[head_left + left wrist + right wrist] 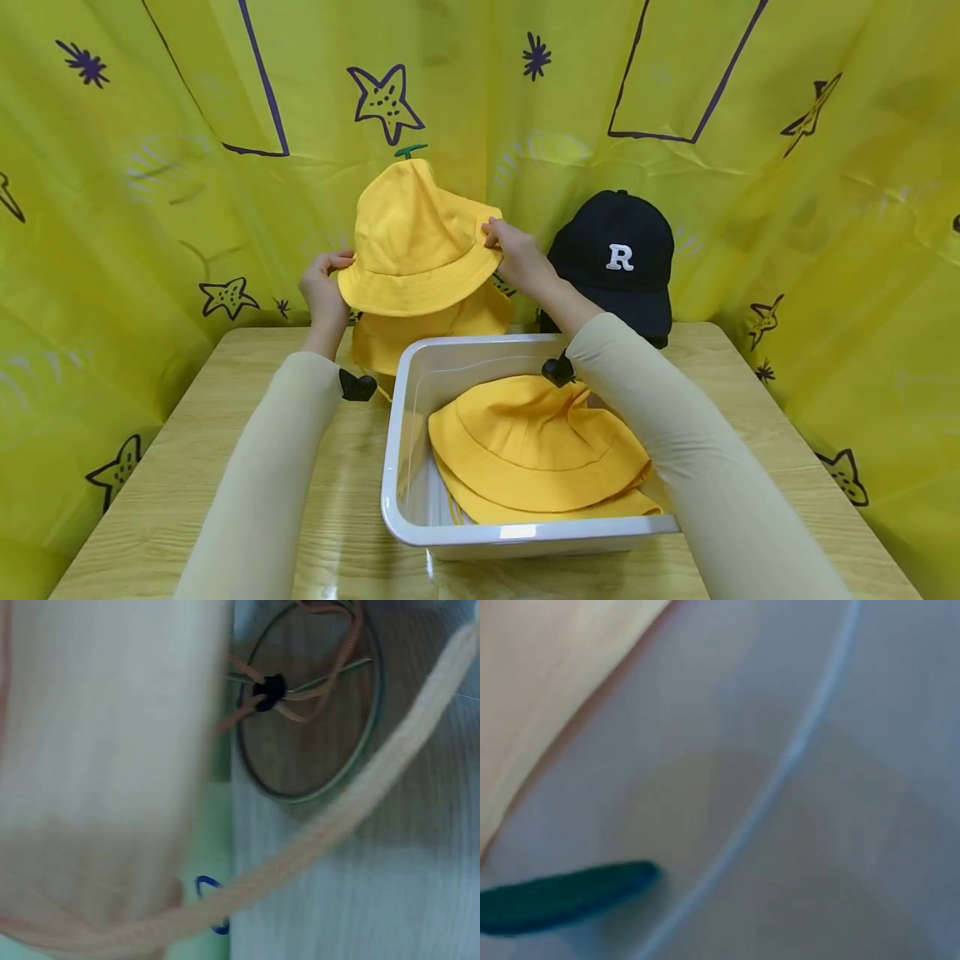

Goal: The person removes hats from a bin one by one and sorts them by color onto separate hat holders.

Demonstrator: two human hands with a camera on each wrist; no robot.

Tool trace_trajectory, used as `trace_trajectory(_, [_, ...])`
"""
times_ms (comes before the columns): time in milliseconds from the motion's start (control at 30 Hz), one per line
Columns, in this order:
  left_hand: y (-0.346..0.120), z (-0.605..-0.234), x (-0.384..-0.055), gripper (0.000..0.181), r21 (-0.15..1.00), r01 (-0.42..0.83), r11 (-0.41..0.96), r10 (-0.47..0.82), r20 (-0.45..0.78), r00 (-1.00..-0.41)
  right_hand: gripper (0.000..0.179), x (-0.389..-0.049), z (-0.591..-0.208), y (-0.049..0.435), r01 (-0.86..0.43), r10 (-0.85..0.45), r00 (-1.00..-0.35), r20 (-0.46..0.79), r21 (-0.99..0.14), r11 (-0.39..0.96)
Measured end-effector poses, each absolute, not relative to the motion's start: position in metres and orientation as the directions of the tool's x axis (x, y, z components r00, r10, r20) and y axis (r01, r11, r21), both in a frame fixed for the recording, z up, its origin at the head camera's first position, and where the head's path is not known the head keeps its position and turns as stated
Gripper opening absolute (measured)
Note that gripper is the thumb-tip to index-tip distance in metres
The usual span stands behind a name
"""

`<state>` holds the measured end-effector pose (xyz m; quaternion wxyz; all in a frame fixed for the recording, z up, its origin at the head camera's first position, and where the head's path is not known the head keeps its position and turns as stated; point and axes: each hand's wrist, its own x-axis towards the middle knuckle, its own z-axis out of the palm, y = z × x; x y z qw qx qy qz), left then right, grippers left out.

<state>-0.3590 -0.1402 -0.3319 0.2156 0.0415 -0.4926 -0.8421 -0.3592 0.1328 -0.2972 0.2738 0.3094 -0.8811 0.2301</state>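
Observation:
Both hands are at the brim of a yellow bucket hat (420,233) in the head view. My left hand (326,292) pinches its left edge, and my right hand (521,254) pinches the right edge, thumb and fingers on the brim. The crown is dented on its right side. Just above it shows a small green T-shaped tip (410,152). Below the held hat, partly covered by it, is another yellow hat (397,342). A round wire ring (300,796) and an orange-brown cord with a black toggle (270,691) appear in the left wrist view.
A white plastic bin (401,467) stands in front on the wooden table (187,467), with yellow hats (525,442) inside. Behind it at right is a black cap (622,242) bearing a white R. Yellow curtain (465,50) with drawn stars surrounds the back and sides.

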Motion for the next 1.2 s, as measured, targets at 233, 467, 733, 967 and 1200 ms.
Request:
trace_trajectory(233, [-0.153, -0.362, -0.344, 0.012, 0.961, 0.246, 0.13, -0.285, 0.274, -0.919, 0.005, -0.346, -0.299, 0.137, -0.549, -0.442, -0.827, 0.349, -0.327, 0.769])
trace_trajectory(467, [-0.163, -0.38, -0.33, 0.012, 0.889, 0.267, 0.372, -0.213, 0.362, -0.907, 0.011, -0.332, -0.307, 0.152, -0.567, -0.51, -0.821, 0.256, -0.269, 0.778])
trace_trajectory(733, [-0.166, -0.399, -0.323, 0.011, 0.878, 0.286, 0.383, -0.206, 0.384, -0.9, 0.011, -0.323, -0.319, 0.151, -0.652, -0.627, -0.758, 0.178, -0.186, 0.735])
trace_trajectory(967, [-0.171, -0.419, -0.312, 0.008, 0.848, 0.302, 0.436, -0.131, 0.391, -0.911, 0.021, -0.325, -0.322, 0.145, -0.649, -0.646, -0.757, 0.1, -0.238, 0.723])
trace_trajectory(1200, [-0.169, -0.421, -0.311, 0.008, 0.807, 0.297, 0.511, -0.104, 0.401, -0.91, 0.025, -0.329, -0.324, 0.143, -0.619, -0.633, -0.773, 0.045, -0.27, 0.737])
